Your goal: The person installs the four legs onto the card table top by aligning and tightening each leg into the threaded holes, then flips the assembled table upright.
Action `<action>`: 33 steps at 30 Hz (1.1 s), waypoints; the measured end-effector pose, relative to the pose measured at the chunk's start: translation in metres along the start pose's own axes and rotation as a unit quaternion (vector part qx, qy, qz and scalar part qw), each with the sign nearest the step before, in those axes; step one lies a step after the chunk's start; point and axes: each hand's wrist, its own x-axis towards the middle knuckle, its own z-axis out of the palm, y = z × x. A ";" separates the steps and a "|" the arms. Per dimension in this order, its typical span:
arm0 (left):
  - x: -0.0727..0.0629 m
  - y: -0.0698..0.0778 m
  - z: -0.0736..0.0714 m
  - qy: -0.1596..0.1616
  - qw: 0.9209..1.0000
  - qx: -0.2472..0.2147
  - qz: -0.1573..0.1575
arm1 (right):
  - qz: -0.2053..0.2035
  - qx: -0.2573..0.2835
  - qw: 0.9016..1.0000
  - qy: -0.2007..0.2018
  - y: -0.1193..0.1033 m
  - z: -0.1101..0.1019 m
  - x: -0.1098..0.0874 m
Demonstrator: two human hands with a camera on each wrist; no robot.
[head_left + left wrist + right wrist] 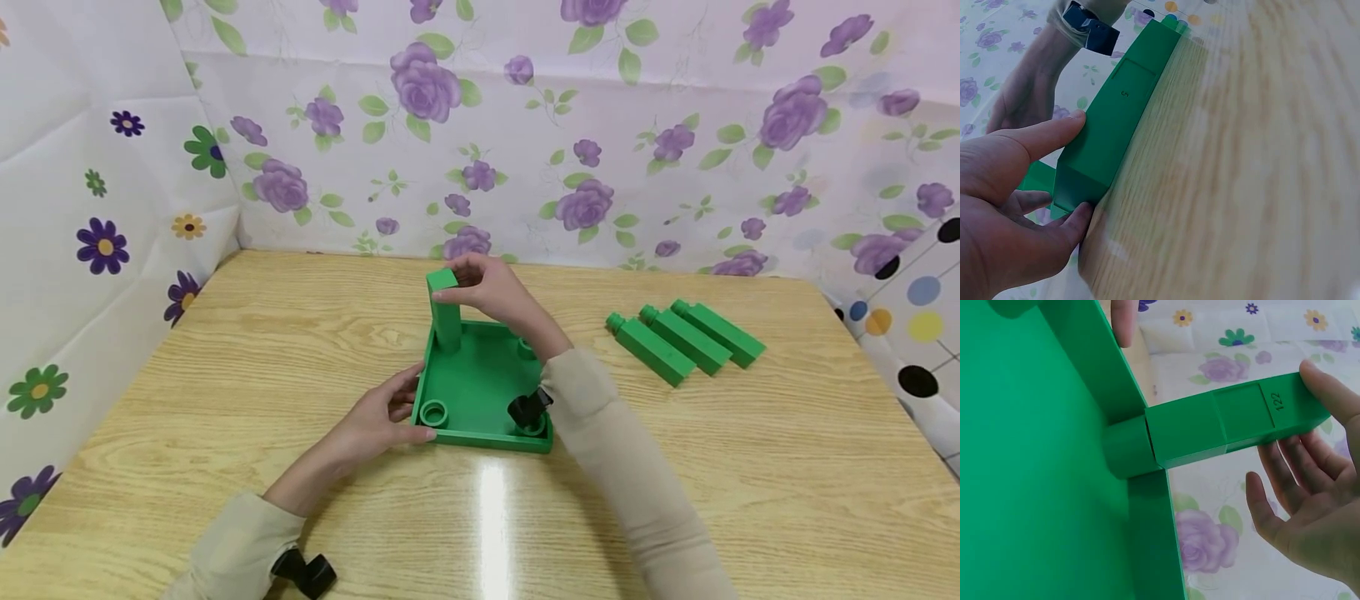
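A green square plastic toy tabletop (pixel 480 379) lies with its rim upward on the wooden table, round sockets at its corners. At its far left corner a green square leg (pixel 448 325) stands upright, its lower end over the socket. My right hand (pixel 497 290) holds this leg near its top; in the right wrist view the thumb (pixel 1332 390) and fingers lie on opposite sides of it. My left hand (pixel 371 427) grips the tabletop's near left corner, thumb on the near side, fingers along the left edge. The near left socket (pixel 433 413) holds no leg.
Three more green legs (pixel 686 340) with round threaded-looking pegs lie side by side on the wooden table (pixel 262 358), to the right of the tabletop. A flowered cloth (pixel 517 150) hangs behind the table and along its left side.
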 end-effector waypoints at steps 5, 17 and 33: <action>0.000 0.000 0.000 0.000 1.000 -0.001 0.001 | 0.001 -0.033 0.999 0.032 -0.002 0.004 -0.002; 0.001 -0.001 0.000 0.003 1.000 0.005 0.000 | 0.000 -0.070 0.995 0.077 -0.007 0.013 -0.008; 0.001 -0.002 0.000 0.004 1.000 0.009 -0.002 | -0.007 -0.090 0.991 0.102 -0.006 0.019 -0.011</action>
